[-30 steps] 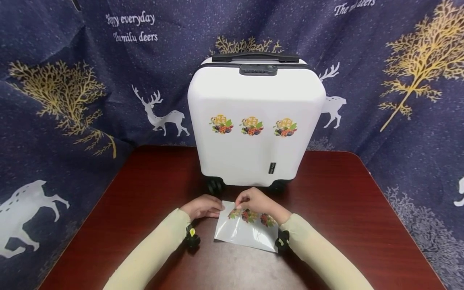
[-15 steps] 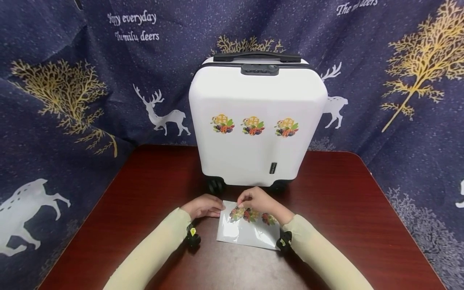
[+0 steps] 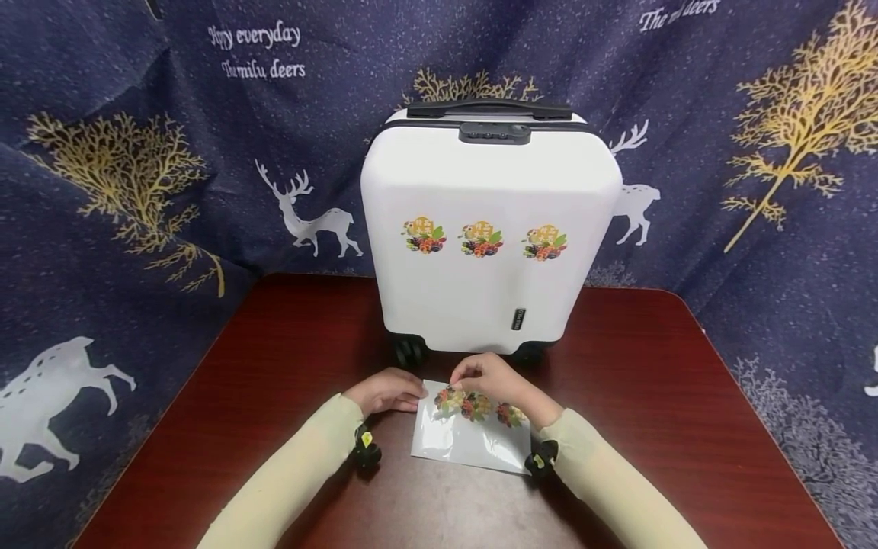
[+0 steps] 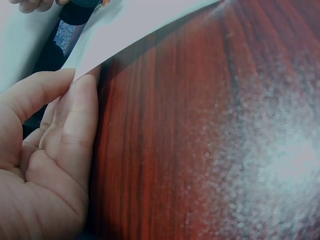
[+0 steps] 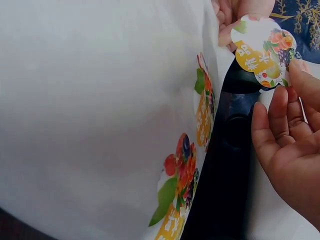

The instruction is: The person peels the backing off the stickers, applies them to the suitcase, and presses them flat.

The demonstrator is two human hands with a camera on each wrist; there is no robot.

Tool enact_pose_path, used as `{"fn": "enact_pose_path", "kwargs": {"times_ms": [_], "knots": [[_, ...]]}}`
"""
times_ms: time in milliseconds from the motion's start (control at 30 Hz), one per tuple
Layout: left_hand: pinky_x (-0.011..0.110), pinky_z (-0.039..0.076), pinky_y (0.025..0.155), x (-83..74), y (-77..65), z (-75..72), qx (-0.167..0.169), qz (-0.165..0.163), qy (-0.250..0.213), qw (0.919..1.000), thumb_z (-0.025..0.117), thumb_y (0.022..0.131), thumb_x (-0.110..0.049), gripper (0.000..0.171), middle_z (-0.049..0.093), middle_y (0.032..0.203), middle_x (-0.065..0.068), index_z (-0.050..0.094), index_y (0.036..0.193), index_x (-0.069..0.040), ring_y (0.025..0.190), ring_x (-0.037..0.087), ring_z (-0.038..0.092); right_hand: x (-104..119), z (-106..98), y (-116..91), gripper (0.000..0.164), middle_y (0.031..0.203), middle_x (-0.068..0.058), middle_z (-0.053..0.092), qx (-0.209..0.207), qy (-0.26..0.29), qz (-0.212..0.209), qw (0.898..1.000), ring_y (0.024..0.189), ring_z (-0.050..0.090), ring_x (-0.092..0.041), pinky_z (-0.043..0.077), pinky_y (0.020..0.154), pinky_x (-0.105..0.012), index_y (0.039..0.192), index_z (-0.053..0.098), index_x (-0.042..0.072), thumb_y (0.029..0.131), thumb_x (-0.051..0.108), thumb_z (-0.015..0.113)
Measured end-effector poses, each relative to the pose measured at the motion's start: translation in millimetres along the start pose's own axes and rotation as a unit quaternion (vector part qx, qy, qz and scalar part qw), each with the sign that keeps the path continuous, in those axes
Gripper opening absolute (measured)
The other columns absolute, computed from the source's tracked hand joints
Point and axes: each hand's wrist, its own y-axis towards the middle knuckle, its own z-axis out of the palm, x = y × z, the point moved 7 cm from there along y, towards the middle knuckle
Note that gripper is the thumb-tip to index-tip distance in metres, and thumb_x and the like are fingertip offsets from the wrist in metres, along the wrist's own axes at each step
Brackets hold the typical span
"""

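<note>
In the head view a glossy white sticker sheet [image 3: 439, 446] lies tilted in front of the suitcase. My left hand [image 3: 392, 390] pinches its left edge between thumb and forefinger, as the left wrist view confirms. Above the sheet's upper left part, my right hand [image 3: 492, 379] holds a fruit sticker [image 5: 267, 55] by its edge. The right wrist view has that sticker away from the sheet, held by the right thumb and fingertips [image 5: 300, 75]. Further fruit stickers [image 3: 475, 407] show on the sheet in a row.
A white suitcase [image 3: 453, 297] with black wheels stands upright at the back of the dark red table [image 3: 295, 328]. Across its front run three fruit stickers [image 3: 482, 239]. Behind hangs a blue cloth [image 3: 329, 84] with deer and trees. Each wrist wears a black band [image 3: 367, 450].
The sticker at the right fingertips has turned to a different angle. The sheet has shifted slightly to the right in view. My left hand keeps its hold on the sheet's edge.
</note>
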Motion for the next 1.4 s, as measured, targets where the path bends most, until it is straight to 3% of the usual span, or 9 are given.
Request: {"fn": "enact_pose_path", "kwargs": {"times_ms": [367,733,1133,1400], "knots": [[0.022,0.06,0.069,0.0,-0.1,0.7,-0.002,0.004,-0.01,0.9999,0.066,0.09,0.002,0.019,0.066,0.081,0.003,0.061,0.108,0.007,0.071,0.008,0.066,4.4,-4.9,-6.7,0.012,0.094,-0.01,0.074,-0.019,0.029,0.012,0.999,0.079,0.057,-0.008,0.05,0.072,-0.025,0.097,0.075,0.004,0.093,0.015,0.073],[0.022,0.06,0.07,-1.8,-2.8,1.2,-0.001,0.006,-0.006,1.0,0.066,0.091,0.002,0.016,0.067,0.08,0.002,0.063,0.107,0.006,0.071,0.008,0.066,22.0,-15.8,-13.5,0.013,0.093,-0.012,0.074,-0.093,0.051,0.011,0.994,0.08,0.06,-0.009,0.052,0.073,-0.027,0.097,0.075,0.003,0.093,0.016,0.074],[0.024,0.061,0.074,-1.4,-2.8,1.3,-0.001,0.014,-0.002,0.9999,0.065,0.092,0.002,0.015,0.067,0.081,0.001,0.063,0.106,0.007,0.073,0.008,0.067,40.5,-24.4,-13.4,0.017,0.098,-0.018,0.073,-0.109,0.101,0.009,0.989,0.081,0.062,-0.008,0.055,0.075,-0.024,0.101,0.074,-0.002,0.093,0.013,0.072],[0.024,0.061,0.074,0.4,-1.7,0.4,-0.004,0.014,-0.002,0.9999,0.066,0.092,0.001,0.013,0.066,0.082,0.0,0.063,0.105,0.004,0.073,0.008,0.065,52.0,-31.6,-11.5,0.014,0.102,-0.013,0.073,-0.128,0.094,0.011,0.987,0.086,0.063,-0.008,0.053,0.078,-0.026,0.101,0.075,0.004,0.093,0.014,0.072]]}}
